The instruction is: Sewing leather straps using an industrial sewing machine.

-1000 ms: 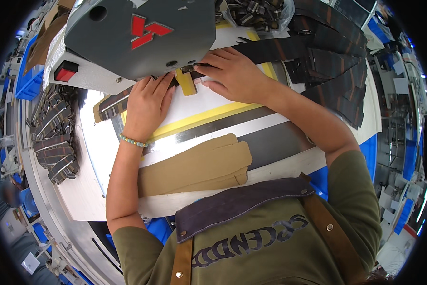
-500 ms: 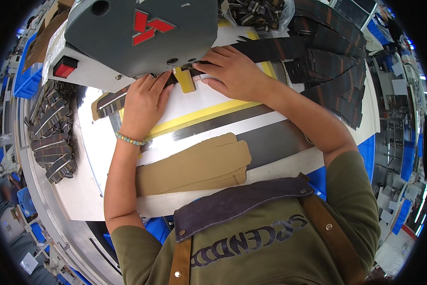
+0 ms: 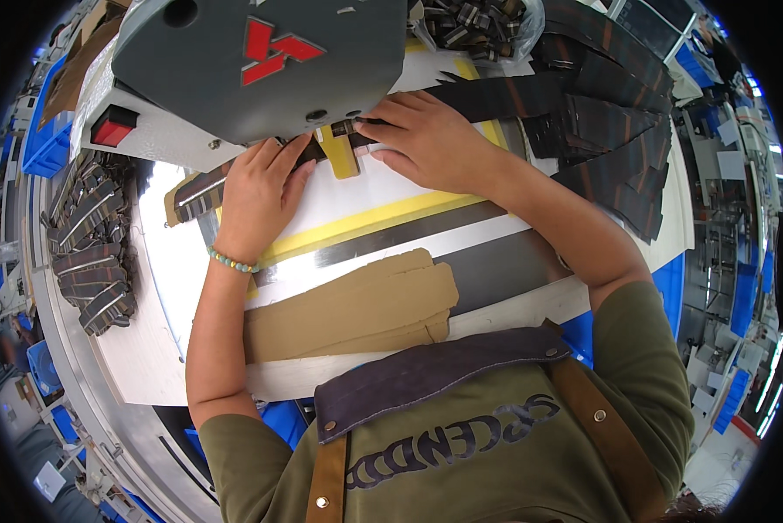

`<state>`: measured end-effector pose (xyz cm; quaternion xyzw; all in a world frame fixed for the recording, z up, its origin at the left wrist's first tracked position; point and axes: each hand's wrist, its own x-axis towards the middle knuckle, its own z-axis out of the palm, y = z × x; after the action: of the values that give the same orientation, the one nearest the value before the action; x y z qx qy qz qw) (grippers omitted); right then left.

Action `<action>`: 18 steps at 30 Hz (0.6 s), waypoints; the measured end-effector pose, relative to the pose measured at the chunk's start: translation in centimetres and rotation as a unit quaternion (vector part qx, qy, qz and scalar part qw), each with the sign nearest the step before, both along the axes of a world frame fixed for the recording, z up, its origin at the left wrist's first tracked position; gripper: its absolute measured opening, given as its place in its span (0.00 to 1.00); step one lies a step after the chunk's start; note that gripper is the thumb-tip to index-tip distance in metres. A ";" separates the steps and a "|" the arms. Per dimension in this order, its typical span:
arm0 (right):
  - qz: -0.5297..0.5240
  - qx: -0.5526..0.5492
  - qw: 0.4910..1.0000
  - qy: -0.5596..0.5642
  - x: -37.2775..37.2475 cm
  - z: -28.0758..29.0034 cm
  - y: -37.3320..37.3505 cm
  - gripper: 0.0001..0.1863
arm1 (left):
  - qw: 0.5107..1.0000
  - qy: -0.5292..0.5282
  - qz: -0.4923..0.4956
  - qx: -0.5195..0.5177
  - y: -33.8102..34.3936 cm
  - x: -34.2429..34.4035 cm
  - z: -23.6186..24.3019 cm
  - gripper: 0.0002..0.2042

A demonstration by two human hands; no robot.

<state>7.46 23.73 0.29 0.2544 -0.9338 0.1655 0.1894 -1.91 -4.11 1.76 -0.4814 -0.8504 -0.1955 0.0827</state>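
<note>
Under the dark grey machine head [image 3: 256, 96], my left hand [image 3: 261, 187] presses its fingers on a dark striped strip [image 3: 201, 193], whose left part lies over olive card. My right hand [image 3: 422, 144] has its curled fingers on the same band right of a yellow tab [image 3: 341, 155], thumb lower on the white work surface [image 3: 322, 209]. Both sets of fingertips are close to the machine's lower edge, partly hidden. Olive card pieces [image 3: 348, 309] lie nearer my body.
A pile of striped pieces [image 3: 91, 253] lies at left, long dark strips [image 3: 609, 139] at right. A bag of small pieces [image 3: 474, 26] sits behind. A red switch [image 3: 112, 131] is on the machine's side. Blue bins [image 3: 47, 148] stand beyond the table.
My left hand and the left end of the striped strip have slid slightly left. My right hand stays in about the same place beside the yellow tab.
</note>
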 end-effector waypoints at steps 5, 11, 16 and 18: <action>-0.001 0.008 1.000 0.008 0.1 -0.1 0.0 0.21 | 1.000 0.011 -0.007 0.008 0.0 0.0 0.0 0.20; 0.003 0.005 1.000 -0.004 0.2 0.0 -0.2 0.21 | 1.000 0.009 -0.010 0.011 0.0 0.0 0.1 0.20; 0.004 0.011 1.000 0.003 0.2 0.1 -0.2 0.21 | 0.999 0.021 -0.022 0.016 0.0 0.2 0.3 0.20; 0.004 0.012 1.000 0.005 0.2 0.1 -0.1 0.21 | 1.000 0.012 -0.015 0.007 0.1 0.3 0.4 0.20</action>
<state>7.66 23.59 0.39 0.2609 -0.9338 0.1539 0.1905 -1.65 -4.05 2.14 -0.4957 -0.8407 -0.1971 0.0933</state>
